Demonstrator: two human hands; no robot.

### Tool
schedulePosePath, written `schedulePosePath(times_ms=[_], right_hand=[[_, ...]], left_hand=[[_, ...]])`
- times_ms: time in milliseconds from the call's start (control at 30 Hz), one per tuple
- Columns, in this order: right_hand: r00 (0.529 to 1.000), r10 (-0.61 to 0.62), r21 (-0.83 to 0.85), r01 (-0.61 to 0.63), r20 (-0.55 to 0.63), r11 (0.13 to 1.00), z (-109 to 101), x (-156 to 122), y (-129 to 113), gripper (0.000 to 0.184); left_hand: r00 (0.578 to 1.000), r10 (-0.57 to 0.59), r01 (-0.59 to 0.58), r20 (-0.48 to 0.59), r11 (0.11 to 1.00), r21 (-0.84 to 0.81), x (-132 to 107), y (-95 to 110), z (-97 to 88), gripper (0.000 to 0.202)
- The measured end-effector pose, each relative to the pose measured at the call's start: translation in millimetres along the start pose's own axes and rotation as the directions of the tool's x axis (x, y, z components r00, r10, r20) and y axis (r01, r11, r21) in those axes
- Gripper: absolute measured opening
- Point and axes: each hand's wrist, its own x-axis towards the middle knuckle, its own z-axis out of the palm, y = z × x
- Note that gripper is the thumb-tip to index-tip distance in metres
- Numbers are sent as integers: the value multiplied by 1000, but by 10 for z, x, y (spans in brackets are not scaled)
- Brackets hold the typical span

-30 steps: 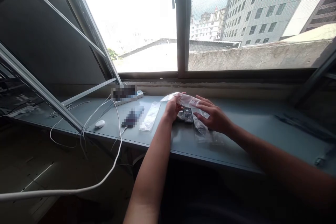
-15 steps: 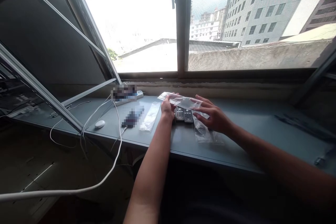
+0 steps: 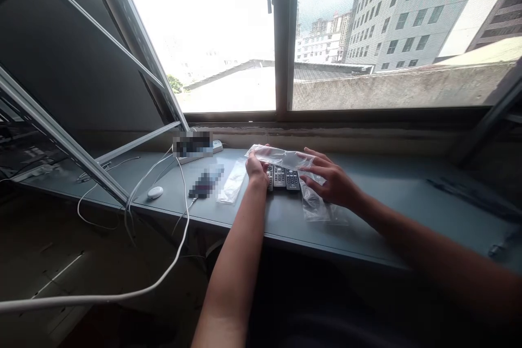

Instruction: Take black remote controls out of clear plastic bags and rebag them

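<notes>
Three black remote controls [image 3: 281, 178] lie side by side on a grey desk [image 3: 391, 212] under the window. A clear plastic bag [image 3: 281, 157] stretches over their far ends. My left hand [image 3: 256, 169] pinches the bag's left end, fingers closed. My right hand [image 3: 332, 180] holds the bag's right end, with fingers partly spread over it. More clear plastic [image 3: 320, 207] lies crumpled below my right hand.
Another clear bag [image 3: 233, 180] lies flat left of the remotes, beside a blurred dark object [image 3: 206, 181]. A white mouse [image 3: 155, 192] and white cables [image 3: 163, 261] sit at the left. A blurred box [image 3: 193, 144] stands near the window sill. Metal frame bars [image 3: 65, 141] slant at left.
My left hand has slid left with the bag's end, stretching the bag out and uncovering more of the remotes. My right hand has barely moved.
</notes>
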Motion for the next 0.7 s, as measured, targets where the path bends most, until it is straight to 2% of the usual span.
schedulePosePath(times_ms=[167, 367, 500, 700], right_hand=[[1000, -2, 19, 2, 1, 1000, -5, 6, -10, 36], [999, 32, 36, -33, 16, 999, 11, -4, -2, 50], [998, 42, 29, -43, 42, 999, 14, -16, 10, 41], [999, 25, 30, -26, 42, 999, 5, -14, 23, 39]], left_hand=[[998, 31, -31, -59, 999, -12, 31, -5, -18, 35], [998, -3, 2, 57, 1000, 14, 33, -19, -13, 36], [999, 16, -17, 36, 999, 36, -6, 11, 0, 39], [999, 35, -35, -15, 999, 4, -45, 67, 15, 50]])
